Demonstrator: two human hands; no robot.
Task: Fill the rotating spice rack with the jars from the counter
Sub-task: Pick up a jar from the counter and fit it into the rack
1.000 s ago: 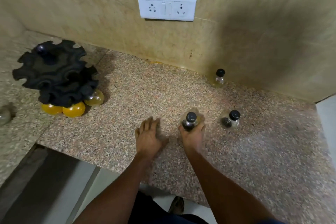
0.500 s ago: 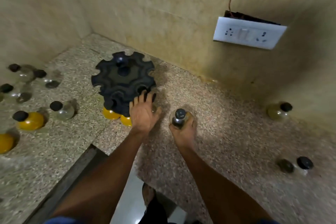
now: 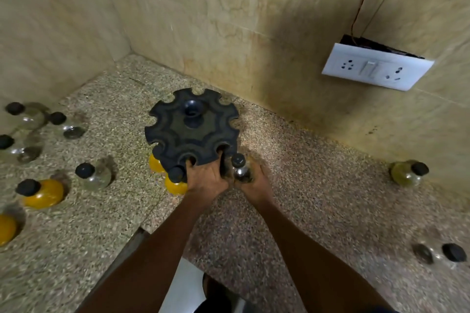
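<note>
The black rotating spice rack (image 3: pixel 192 129) stands on the speckled counter near the corner. Two yellow-filled jars (image 3: pixel 175 185) sit in its lower tier at the front. My left hand (image 3: pixel 206 178) grips the rack's near edge, fingers hooked into a slot. My right hand (image 3: pixel 254 180) holds a clear black-capped jar (image 3: pixel 240 169) upright right beside the rack's front-right edge. Several more jars wait on the counter at left, among them a yellow one (image 3: pixel 42 192) and a clear one (image 3: pixel 95 175).
Two jars stand at right: one with greenish contents (image 3: pixel 407 173) by the wall, one clear (image 3: pixel 442 254) nearer the front. A white socket plate (image 3: pixel 376 67) hangs on the tiled wall. The counter edge (image 3: pixel 137 231) steps inward just below the rack.
My right hand has carried the clear jar up to the rack's edge. My left hand moved from above the rack to gripping its rim. The view shifted left.
</note>
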